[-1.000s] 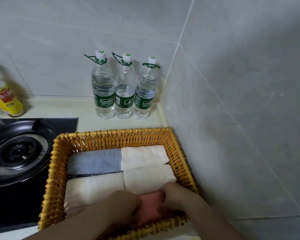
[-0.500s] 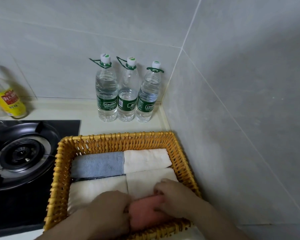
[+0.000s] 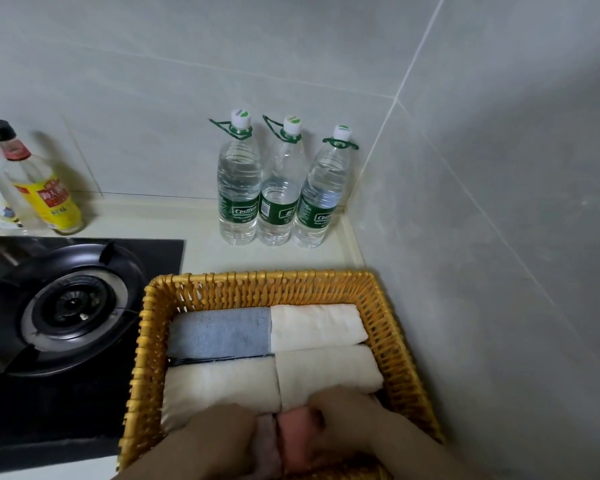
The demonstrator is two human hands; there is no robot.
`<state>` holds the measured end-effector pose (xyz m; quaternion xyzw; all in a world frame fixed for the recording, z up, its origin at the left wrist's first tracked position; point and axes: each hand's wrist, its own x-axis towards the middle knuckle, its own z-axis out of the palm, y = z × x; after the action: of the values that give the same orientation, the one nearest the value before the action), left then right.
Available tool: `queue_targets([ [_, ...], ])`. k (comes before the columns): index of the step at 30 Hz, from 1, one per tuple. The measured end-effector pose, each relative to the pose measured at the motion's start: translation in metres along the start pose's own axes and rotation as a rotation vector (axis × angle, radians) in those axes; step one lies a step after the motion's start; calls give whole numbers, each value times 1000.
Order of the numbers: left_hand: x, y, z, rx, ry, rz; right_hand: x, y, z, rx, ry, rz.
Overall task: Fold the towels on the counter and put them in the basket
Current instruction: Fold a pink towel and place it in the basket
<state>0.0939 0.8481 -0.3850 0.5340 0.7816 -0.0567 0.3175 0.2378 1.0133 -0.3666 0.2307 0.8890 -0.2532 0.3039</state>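
– Tiled kitchen corner, cream counter point(image 3: 201, 220). Hands?
– Both low in frame, down inside the wicker basket point(image 3: 267, 277). Left hand point(image 3: 219, 441) has its fingers curled against the left end of the pink towel point(image 3: 295, 434). Right hand point(image 3: 347, 420) curls over its top and right side. Towel gripped between them
– Where's the towel?
– Front row of the basket, right of middle, by the near rim, pressed against the cream towels point(image 3: 326, 372)
– Rest of the basket?
– Three folded cream ones, blue towel point(image 3: 219, 332) at back left, thin dark strip point(image 3: 215, 360) between the rows
– Outside it?
– Three water bottles point(image 3: 238, 188) upright behind the basket at the wall, gas burner point(image 3: 70, 310) just left of it, sauce bottle point(image 3: 45, 192) far left
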Motion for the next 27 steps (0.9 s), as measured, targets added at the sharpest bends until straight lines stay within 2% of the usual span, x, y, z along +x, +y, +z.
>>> queue_targets([
  [3, -8, -5, -13, -182, 80, 85, -15, -2, -4, 180, 89, 15],
  [6, -20, -15, -35, -381, 134, 141, -32, -8, -6, 372, 268, 7],
  [9, -31, -26, -44, -435, 280, 167, -48, -12, -12, 501, 399, 7],
  [14, -58, -31, -44, -407, 476, 151, -67, -20, -24, 395, 456, -64],
  [21, -128, -33, -30, -445, 684, -43, -81, -41, -32, 246, 519, -169],
  [25, -180, -33, -16, -412, 745, -165, -89, -64, -29, 248, 529, -285],
  [27, -205, -32, -9, -367, 758, -235, -92, -78, -28, 343, 480, -337],
])
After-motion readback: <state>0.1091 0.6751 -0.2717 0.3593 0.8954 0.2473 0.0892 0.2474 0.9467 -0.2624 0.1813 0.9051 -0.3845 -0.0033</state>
